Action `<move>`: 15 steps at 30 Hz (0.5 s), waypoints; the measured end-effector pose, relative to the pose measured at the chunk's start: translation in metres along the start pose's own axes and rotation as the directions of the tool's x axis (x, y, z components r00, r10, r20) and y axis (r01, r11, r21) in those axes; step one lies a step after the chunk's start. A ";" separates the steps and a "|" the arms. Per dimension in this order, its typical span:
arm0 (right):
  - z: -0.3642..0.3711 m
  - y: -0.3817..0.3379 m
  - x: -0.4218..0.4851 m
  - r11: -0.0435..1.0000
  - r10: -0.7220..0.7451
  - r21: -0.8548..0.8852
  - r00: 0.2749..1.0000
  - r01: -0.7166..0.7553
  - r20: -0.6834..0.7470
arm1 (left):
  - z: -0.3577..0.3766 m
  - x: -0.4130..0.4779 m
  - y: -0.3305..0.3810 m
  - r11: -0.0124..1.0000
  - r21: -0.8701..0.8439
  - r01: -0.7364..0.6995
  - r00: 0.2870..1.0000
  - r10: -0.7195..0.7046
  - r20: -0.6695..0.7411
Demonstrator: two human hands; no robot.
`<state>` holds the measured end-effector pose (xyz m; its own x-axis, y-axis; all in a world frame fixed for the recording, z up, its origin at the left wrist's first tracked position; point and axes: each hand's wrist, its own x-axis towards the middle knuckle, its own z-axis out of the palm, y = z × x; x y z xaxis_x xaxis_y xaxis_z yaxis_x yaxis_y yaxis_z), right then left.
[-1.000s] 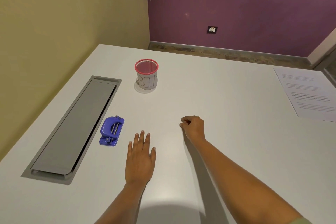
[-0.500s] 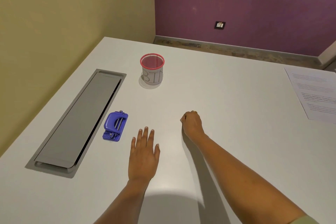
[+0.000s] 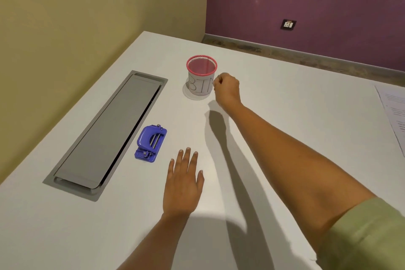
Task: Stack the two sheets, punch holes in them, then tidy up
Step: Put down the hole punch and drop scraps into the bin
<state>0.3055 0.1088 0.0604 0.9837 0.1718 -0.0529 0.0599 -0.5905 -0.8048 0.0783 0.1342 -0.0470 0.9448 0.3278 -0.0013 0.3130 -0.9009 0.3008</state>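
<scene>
The right hand (image 3: 226, 89) is raised just beside the bin (image 3: 201, 75), its fingers curled in with the thumb and forefinger pinched together at the side nearest the rim; whatever it may hold between them is too small to make out, so I cannot tell if anything is in the pinch. The bin is a small pink mesh cup with a white label lettered "BIN", standing upright on the white table (image 3: 285, 116), directly to the left of that hand's knuckles. The left hand (image 3: 183, 184) lies flat, palm down, fingers spread slightly and holding nothing, nearer the person than the right hand and well apart from the bin. Just to the left of its fingertips, not touching them, sits the blue hole punch (image 3: 150, 146), resting on the tabletop. Further left of the punch runs a long grey cable hatch (image 3: 105, 136) set into the table. The sheets (image 3: 394, 112) lie far out to the right of the right forearm, at the frame's edge and only partly in view; whether there are two stacked there cannot be told. A pale green sleeve (image 3: 368, 232) covers the right upper arm.
</scene>
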 end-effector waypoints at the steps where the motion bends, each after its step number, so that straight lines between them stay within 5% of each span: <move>1: 0.002 -0.009 0.008 1.000 -0.030 -0.011 0.999 0.029 -0.026 | -0.001 0.000 0.001 1.000 0.005 0.002 1.000 -0.002 -0.003; 15: 0.019 -0.034 0.055 0.996 -0.030 0.075 0.986 0.042 -0.163 | 0.015 -0.003 -0.006 0.980 0.159 -0.123 0.945 0.165 -0.283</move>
<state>0.3545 0.1536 0.0732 0.9960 0.0589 0.0679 0.0887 -0.5219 -0.8484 0.0756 0.1342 -0.0627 0.9166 0.2418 0.3184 0.2055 -0.9681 0.1435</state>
